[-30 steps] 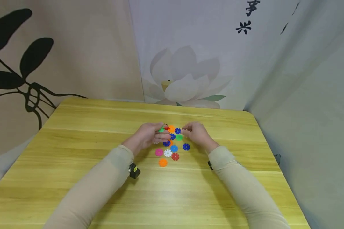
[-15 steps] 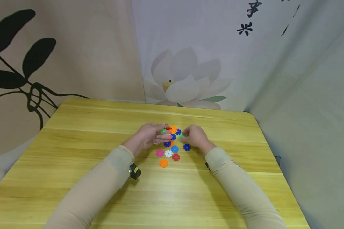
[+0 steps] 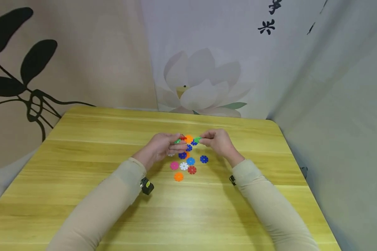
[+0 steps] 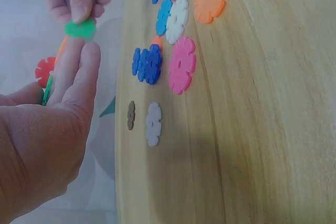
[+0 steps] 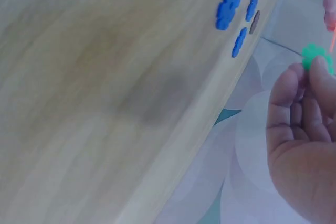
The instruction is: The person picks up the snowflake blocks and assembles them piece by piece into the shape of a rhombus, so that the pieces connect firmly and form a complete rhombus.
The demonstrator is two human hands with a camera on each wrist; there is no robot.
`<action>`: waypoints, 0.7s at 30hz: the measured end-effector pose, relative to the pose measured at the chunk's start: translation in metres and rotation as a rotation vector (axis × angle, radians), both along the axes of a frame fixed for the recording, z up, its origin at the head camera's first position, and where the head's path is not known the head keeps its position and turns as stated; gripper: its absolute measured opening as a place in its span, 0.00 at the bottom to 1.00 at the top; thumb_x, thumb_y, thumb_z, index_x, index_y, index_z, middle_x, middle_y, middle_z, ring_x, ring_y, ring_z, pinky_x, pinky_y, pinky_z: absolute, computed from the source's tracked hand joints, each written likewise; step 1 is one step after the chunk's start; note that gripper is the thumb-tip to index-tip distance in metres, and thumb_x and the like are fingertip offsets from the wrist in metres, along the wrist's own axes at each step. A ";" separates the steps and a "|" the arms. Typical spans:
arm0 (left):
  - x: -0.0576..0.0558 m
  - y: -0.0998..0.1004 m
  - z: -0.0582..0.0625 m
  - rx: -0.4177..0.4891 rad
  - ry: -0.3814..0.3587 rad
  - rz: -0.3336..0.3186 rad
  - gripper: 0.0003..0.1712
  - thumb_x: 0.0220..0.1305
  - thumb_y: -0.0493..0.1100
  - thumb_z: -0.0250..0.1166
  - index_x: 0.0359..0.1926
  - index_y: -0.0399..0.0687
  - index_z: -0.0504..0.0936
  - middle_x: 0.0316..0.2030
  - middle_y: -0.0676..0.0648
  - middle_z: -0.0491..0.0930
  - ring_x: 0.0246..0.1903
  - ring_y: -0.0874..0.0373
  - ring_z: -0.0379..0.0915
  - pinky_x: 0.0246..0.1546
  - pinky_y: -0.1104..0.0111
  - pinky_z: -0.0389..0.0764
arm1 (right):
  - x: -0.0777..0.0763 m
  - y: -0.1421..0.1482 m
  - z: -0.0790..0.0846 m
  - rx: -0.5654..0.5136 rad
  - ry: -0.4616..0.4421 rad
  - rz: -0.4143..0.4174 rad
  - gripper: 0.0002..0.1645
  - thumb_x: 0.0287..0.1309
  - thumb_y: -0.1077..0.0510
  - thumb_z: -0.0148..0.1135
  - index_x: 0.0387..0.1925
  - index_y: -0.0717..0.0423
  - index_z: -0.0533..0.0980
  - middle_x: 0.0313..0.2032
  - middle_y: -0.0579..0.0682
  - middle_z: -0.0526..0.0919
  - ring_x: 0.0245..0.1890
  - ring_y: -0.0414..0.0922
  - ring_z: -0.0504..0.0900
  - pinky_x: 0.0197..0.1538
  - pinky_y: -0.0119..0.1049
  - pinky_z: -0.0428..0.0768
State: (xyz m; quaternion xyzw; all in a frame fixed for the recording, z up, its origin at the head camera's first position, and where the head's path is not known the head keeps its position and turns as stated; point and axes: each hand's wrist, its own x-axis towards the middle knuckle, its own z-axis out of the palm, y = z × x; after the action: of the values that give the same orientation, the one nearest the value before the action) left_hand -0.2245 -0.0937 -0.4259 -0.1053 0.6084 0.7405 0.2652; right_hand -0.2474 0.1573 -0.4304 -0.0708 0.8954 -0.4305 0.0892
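Note:
My left hand [image 3: 161,147] holds a few joined notched plastic discs: a green disc [image 4: 48,89] by the thumb, a red disc [image 4: 45,72] and an orange disc [image 4: 62,47]. Thumb and fingers of my right hand [image 3: 220,142] pinch a separate green notched disc [image 5: 313,52], raised above the table. In the head view this disc is just right of the joined orange disc [image 3: 189,139]. Whether the two touch I cannot tell. The left fingers partly hide the joined discs.
On the wooden table [image 3: 188,216] loose discs lie between the forearms, among them a pink disc [image 3: 174,165], a white disc [image 3: 184,166], a red disc [image 3: 192,170] and a blue disc [image 3: 204,159]. A curtain [image 3: 113,62] hangs behind the table.
My right hand has picked up the green disc from among the loose ones and lifted it up towards the joined discs. The left hand has stayed nearly still.

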 end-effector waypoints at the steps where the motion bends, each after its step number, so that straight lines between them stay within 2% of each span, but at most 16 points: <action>1: 0.000 0.000 0.001 0.000 0.003 -0.003 0.23 0.84 0.52 0.57 0.68 0.44 0.79 0.55 0.40 0.89 0.48 0.53 0.92 0.59 0.60 0.89 | 0.001 -0.001 0.001 -0.010 0.005 0.005 0.10 0.69 0.52 0.74 0.48 0.50 0.89 0.45 0.50 0.92 0.44 0.49 0.88 0.50 0.46 0.90; 7: 0.002 0.000 0.005 0.003 0.017 -0.011 0.24 0.84 0.51 0.56 0.68 0.42 0.79 0.62 0.36 0.85 0.49 0.53 0.92 0.62 0.59 0.87 | 0.005 -0.006 0.008 -0.057 0.008 0.032 0.11 0.69 0.54 0.74 0.49 0.53 0.88 0.45 0.53 0.93 0.45 0.56 0.90 0.54 0.55 0.90; 12: 0.003 -0.001 0.008 -0.023 0.025 0.022 0.23 0.85 0.51 0.55 0.68 0.42 0.79 0.62 0.36 0.85 0.50 0.52 0.92 0.66 0.57 0.84 | 0.007 -0.008 0.010 -0.064 0.017 0.036 0.11 0.69 0.54 0.73 0.49 0.54 0.88 0.46 0.54 0.93 0.48 0.56 0.91 0.55 0.51 0.91; 15: 0.003 -0.001 0.009 -0.032 0.027 0.034 0.23 0.85 0.51 0.56 0.67 0.42 0.80 0.61 0.36 0.85 0.49 0.52 0.92 0.65 0.57 0.85 | 0.008 -0.010 0.012 -0.035 0.053 0.042 0.11 0.69 0.54 0.73 0.49 0.53 0.88 0.46 0.53 0.93 0.47 0.52 0.90 0.54 0.48 0.91; 21: 0.001 0.000 0.008 -0.012 0.025 0.022 0.22 0.84 0.51 0.56 0.66 0.42 0.80 0.61 0.35 0.85 0.47 0.53 0.92 0.65 0.56 0.85 | 0.009 -0.014 0.011 0.033 0.192 0.086 0.08 0.68 0.56 0.74 0.45 0.54 0.90 0.43 0.51 0.94 0.42 0.47 0.90 0.48 0.43 0.92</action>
State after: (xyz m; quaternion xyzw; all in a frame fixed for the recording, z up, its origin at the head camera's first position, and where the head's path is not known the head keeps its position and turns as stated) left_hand -0.2235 -0.0933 -0.4178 -0.1043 0.6151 0.7408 0.2488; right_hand -0.2387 0.1436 -0.4192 -0.1488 0.9029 -0.4027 0.0225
